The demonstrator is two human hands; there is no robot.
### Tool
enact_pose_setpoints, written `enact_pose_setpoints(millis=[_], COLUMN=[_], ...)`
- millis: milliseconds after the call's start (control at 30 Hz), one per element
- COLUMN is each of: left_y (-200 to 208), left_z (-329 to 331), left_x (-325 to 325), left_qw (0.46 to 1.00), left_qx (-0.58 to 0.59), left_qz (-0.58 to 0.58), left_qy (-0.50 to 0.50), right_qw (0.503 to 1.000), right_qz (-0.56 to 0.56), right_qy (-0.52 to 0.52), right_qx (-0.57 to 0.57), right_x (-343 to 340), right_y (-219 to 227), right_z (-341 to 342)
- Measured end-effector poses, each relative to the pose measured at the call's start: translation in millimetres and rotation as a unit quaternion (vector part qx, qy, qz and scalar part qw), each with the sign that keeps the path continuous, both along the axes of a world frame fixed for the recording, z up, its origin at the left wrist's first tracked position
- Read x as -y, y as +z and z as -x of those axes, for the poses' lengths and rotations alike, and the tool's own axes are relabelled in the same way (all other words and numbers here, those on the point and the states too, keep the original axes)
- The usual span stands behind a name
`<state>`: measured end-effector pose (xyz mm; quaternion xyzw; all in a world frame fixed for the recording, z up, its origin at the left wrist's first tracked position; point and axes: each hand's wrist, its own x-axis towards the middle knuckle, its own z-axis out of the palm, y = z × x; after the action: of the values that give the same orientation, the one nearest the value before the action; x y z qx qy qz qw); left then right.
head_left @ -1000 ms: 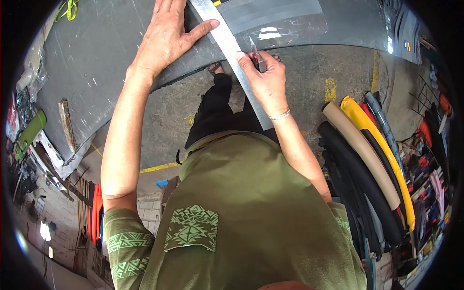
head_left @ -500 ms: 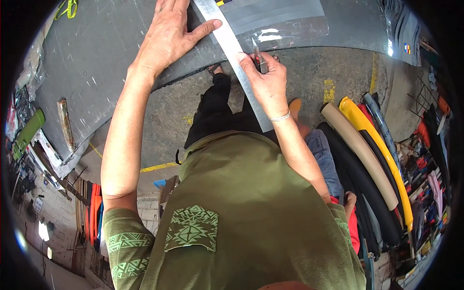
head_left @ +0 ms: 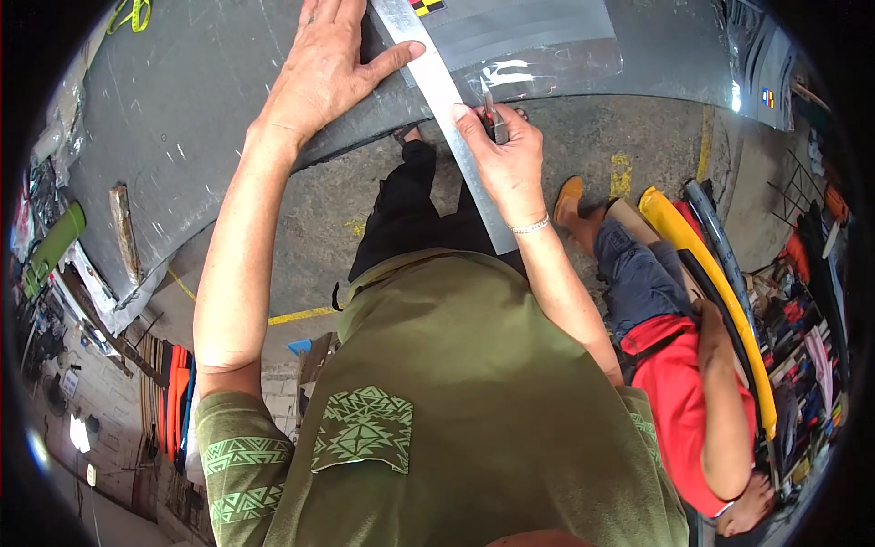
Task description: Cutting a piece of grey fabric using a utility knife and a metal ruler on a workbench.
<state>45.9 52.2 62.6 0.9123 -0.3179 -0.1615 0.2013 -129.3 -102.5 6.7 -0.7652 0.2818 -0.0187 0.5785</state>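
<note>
Head view: metal straightedge (head_left: 440,91) runs between hands, long axis 11 to 5 o'clock, 5 o'clock end jutting past edge of dark worktable (head_left: 210,109); left hand (head_left: 321,77) at its 9 o'clock side, open and flat, thumb on metal, fingertips out of frame; right hand (head_left: 510,155) at 3 o'clock, closed round small pointed cutter (head_left: 488,96), tip toward 12, thumb seemingly touching straightedge; neither hand clearly nearer; grey sheet (head_left: 519,41) at 2 o'clock from straightedge's middle.

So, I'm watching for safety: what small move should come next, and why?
Perhaps set down the small, pointed metal tool: the right hand holds it tip exposed while its thumb seems to touch the long, flat silver metal strip, and the left hand has a thumb there too.
</note>
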Motion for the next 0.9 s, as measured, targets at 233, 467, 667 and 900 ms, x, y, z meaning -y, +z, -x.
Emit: enact_pose_setpoints(millis=[233,467,667,900], left_y=[4,-30,-32,-36], left_z=[-3,2,-1,-1], left_x=[2,-8,-10,-10], left_qw=[0.999,0.994,0.995,0.995], left_qx=[0.015,0.104,0.102,0.100], left_qz=[-0.028,0.007,0.008,0.023], left_qy=[-0.029,-0.015,-0.011,-0.012], right_qw=[0.999,0.999,1.000,1.000], right_qz=[0.028,-0.026,-0.018,-0.002], right_qy=[-0.002,-0.012,-0.009,-0.002], right_qx=[-0.017,-0.026,-0.012,0.006], right_x=[1,0,0,3], right_y=[-9,-3,-9,-5], right_z=[4,6,5,4])
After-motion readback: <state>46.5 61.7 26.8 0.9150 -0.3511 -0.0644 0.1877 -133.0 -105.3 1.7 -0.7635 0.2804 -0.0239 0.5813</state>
